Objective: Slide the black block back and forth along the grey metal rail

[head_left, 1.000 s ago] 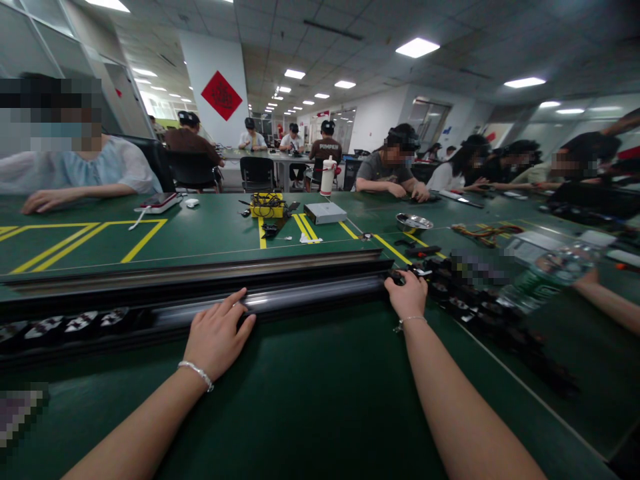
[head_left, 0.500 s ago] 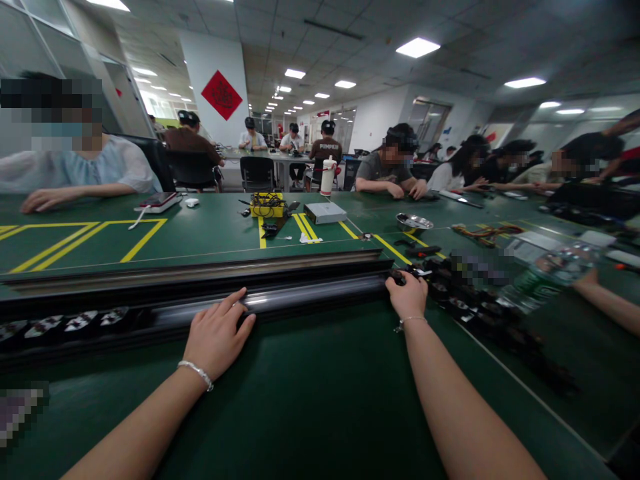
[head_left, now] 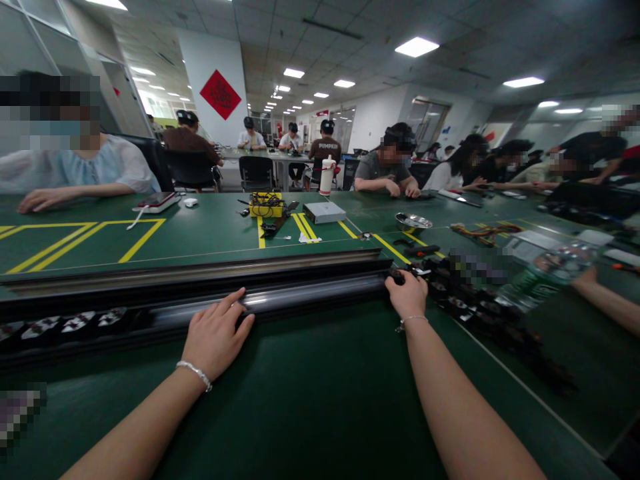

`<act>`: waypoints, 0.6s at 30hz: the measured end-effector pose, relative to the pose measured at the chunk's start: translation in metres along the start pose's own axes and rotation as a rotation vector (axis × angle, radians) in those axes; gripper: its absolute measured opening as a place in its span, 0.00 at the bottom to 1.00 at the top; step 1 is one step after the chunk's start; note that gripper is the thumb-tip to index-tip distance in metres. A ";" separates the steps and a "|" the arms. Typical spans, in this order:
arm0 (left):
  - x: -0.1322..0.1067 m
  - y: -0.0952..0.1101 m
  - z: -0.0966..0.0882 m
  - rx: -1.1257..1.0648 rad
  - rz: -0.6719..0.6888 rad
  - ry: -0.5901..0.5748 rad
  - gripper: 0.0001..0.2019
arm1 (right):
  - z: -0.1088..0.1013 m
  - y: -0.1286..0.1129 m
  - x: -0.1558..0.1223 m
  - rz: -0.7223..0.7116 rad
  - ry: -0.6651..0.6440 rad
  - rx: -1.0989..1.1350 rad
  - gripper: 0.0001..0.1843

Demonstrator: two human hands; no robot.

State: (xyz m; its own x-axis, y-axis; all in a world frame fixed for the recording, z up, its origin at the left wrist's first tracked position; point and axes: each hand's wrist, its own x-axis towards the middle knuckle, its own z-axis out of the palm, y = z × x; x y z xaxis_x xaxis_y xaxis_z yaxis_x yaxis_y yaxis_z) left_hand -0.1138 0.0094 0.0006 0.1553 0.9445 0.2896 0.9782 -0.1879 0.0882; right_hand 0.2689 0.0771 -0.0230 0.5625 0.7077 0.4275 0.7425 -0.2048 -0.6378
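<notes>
A long black rail with a shiny trough lies across the green table in front of me. My left hand rests on its near side, fingers spread and index finger stretched over the trough. At the rail's right end, my right hand is closed in a pinch on a small black part, partly hidden by the fingers. Several black pieces with silvery faces sit in the rail's left portion. Behind it runs a second long rail. More black parts lie in a row to the right.
Beyond the rails are a yellow box of cables, a grey box, a metal bowl and a white bottle. A plastic bottle lies at right, near another person's arm. Other people sit around the table.
</notes>
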 end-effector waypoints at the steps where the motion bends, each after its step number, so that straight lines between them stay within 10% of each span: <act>1: 0.000 0.000 0.000 -0.001 -0.002 0.003 0.17 | 0.000 0.000 0.000 -0.003 0.002 -0.004 0.21; 18: 0.000 0.000 0.001 0.021 0.009 0.015 0.17 | 0.000 -0.004 0.001 -0.029 0.022 -0.008 0.18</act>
State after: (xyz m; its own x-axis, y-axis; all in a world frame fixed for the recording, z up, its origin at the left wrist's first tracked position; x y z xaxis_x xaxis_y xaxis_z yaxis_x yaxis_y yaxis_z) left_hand -0.1139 0.0092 -0.0002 0.1624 0.9387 0.3042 0.9795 -0.1907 0.0653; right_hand 0.2665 0.0785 -0.0198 0.5487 0.6983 0.4597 0.7612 -0.1899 -0.6201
